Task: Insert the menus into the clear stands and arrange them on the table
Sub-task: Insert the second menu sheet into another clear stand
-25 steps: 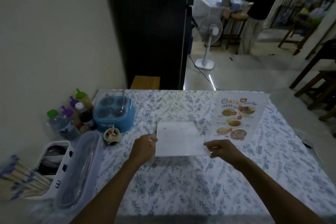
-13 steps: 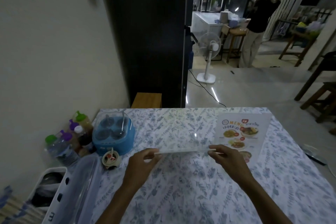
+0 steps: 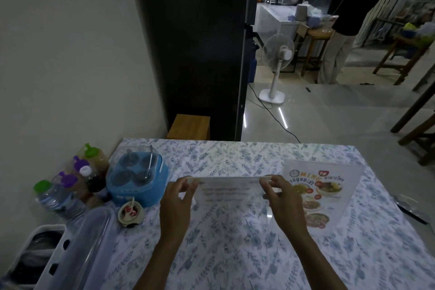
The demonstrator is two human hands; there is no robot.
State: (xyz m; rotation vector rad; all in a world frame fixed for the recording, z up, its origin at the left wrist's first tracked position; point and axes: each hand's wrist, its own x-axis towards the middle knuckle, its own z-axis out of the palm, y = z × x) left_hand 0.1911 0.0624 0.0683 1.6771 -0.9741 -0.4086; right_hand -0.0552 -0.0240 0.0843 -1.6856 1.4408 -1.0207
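I hold a clear stand with a menu sheet (image 3: pixel 226 189) in it above the middle of the floral tablecloth (image 3: pixel 235 254). My left hand (image 3: pixel 176 202) pinches its left edge and my right hand (image 3: pixel 281 200) pinches its right edge. The sheet is tilted steeply, so I see its top edge and faint lines of print. To the right a second clear stand with a colourful food menu (image 3: pixel 317 195) stands upright on the table, partly behind my right hand.
A blue condiment caddy (image 3: pixel 136 179), sauce bottles (image 3: pixel 91 172), a water bottle (image 3: pixel 56 198) and a small cup (image 3: pixel 130 213) crowd the left edge. A white cutlery box (image 3: pixel 70 249) sits front left. A dark object (image 3: pixel 412 209) lies at the right edge. A fan (image 3: pixel 277 54) and a person (image 3: pixel 341 21) are beyond.
The sheet has tipped from lying flat with its white face up to edge-on, then upright with print showing. Both hands rose with it. The head camera tilted up.
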